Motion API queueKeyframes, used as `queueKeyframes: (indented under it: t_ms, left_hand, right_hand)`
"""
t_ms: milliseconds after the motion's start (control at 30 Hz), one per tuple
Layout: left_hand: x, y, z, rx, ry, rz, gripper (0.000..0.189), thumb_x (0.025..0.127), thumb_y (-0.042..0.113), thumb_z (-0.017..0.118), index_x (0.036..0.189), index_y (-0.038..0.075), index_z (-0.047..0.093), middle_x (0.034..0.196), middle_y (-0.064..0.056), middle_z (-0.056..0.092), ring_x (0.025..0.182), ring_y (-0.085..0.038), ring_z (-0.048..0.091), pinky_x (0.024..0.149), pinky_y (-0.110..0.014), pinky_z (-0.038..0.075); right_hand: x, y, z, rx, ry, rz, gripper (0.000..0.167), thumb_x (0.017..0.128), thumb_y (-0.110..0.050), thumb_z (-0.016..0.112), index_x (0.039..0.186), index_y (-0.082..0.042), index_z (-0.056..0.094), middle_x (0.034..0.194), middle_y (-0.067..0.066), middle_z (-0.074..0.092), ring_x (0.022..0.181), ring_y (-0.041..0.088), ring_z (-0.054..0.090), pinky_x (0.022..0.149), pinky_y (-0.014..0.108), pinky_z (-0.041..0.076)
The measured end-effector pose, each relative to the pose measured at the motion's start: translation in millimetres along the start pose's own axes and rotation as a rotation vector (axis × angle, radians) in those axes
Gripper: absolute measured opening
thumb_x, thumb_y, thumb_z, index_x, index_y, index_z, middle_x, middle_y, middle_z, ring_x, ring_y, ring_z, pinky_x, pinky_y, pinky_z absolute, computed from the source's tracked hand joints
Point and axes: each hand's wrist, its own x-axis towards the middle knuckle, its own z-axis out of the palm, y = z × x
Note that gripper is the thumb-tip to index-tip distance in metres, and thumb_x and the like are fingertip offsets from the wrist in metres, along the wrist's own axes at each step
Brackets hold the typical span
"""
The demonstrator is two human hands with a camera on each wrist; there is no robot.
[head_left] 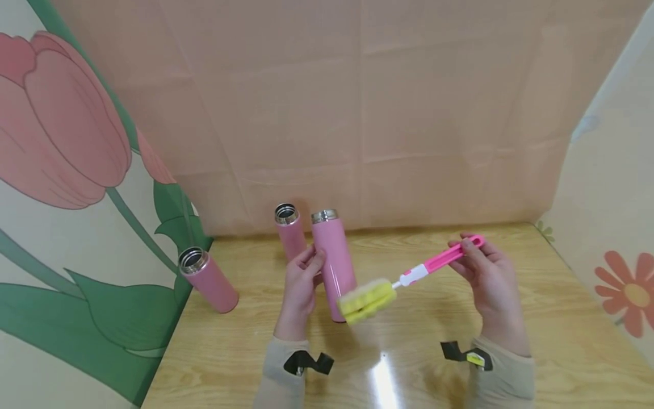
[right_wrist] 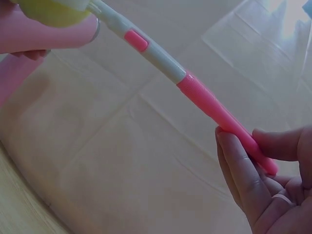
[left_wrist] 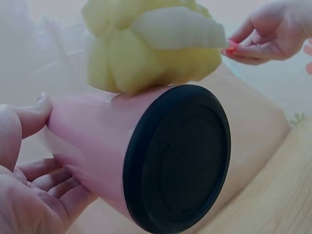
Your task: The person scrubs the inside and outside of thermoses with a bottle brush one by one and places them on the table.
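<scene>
My left hand [head_left: 301,280] grips a pink thermos bottle [head_left: 333,258] around its side, tilted, with its steel mouth pointing away from me. The bottle's black base [left_wrist: 178,158] faces the left wrist camera. Between thumb and fingers, my right hand [head_left: 490,278] pinches the pink handle [right_wrist: 214,107] of a bottle brush. Its yellow and white sponge head [head_left: 367,300] overlaps the lower side of the held bottle in the head view. From the left wrist, that sponge shows right at the bottle's wall, close to the base.
A second pink bottle [head_left: 291,233] stands lidless behind the left hand, its lower part hidden. Another lidless pink bottle [head_left: 212,284] stands at the left edge of the wooden table [head_left: 245,352]. A pinkish cloth [head_left: 434,142] hangs behind the table.
</scene>
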Motion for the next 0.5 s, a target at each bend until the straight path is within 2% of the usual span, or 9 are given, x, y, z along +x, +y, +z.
queueKeyframes:
  t_ms: [133,333,500]
  left_hand:
    - [0.5,-0.7,-0.2,-0.014,0.010,-0.004,0.044,0.105,0.011,0.067,0.142,-0.011,0.060,0.105,-0.005,0.077,0.085,-0.015,0.074,0.075,-0.028,0.063]
    - [0.3,-1.5,-1.2,-0.020,-0.001,-0.007,0.044,0.107,0.018,0.067,0.141,-0.009,0.062,0.106,-0.008,0.077,0.089,-0.017,0.074,0.078,-0.030,0.063]
    - [-0.2,-2.3,-0.7,-0.036,-0.026,-0.018,0.041,0.108,0.018,0.065,0.139,-0.009,0.063,0.103,-0.005,0.076,0.087,-0.016,0.073,0.077,-0.029,0.062]
  right_hand:
    - [0.3,-1.1,-0.4,-0.054,-0.003,0.029,0.019,0.105,-0.013,0.070,0.122,-0.005,0.071,0.108,0.008,0.079,0.095,0.018,0.079,0.085,0.031,0.062]
    - [0.1,-1.4,-0.3,-0.103,-0.017,0.039,0.020,0.105,-0.014,0.070,0.124,-0.006,0.069,0.110,0.007,0.080,0.095,0.017,0.078,0.085,0.030,0.062]
    - [0.5,1.2,0.7,-0.041,0.017,0.027,0.018,0.105,-0.013,0.070,0.120,-0.004,0.069,0.108,0.009,0.078,0.095,0.017,0.078,0.086,0.030,0.062]
